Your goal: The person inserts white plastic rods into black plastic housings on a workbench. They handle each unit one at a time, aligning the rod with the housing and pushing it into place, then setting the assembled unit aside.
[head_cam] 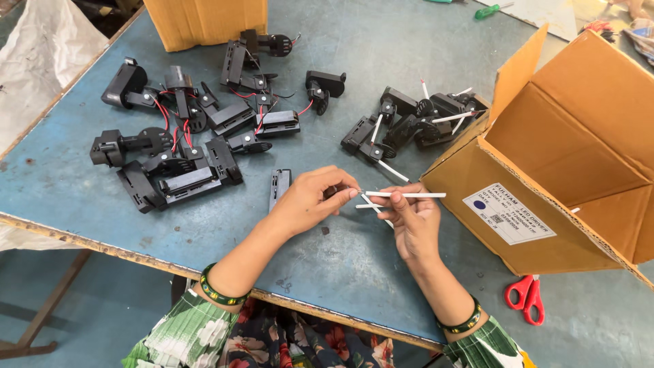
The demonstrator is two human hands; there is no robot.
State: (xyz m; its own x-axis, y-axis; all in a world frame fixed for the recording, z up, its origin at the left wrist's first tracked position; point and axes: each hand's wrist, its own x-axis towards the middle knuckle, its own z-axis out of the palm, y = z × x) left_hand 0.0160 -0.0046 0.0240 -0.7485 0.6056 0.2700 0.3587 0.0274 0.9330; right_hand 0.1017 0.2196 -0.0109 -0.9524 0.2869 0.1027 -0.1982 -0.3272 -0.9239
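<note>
A thin white sleeve [409,195] is lying level above the blue surface [340,259], pinched between the two hands near the front edge. The right hand [413,221] is gripping it from below with curled fingers, and more white sleeves are fanning out under that hand toward the left. The left hand [315,197] is closing its thumb and forefinger on the sleeve's left end, where something small and dark is showing at the fingertips; what it is cannot be told. Just beside the left wrist, a single black housing [278,185] is lying flat on the surface. Farther back on the left, a heap of black parts with red wires [184,136] is spreading across the surface, and behind the hands a smaller cluster of black parts with white sleeves [415,123] is sitting near the corner of an open cardboard box [545,204] on the right. Red-handled scissors [526,296] are lying in front of that box, close to the right forearm. A second cardboard box [204,20] is standing at the far edge, and a green-handled screwdriver [492,10] is lying well beyond it to the right.
</note>
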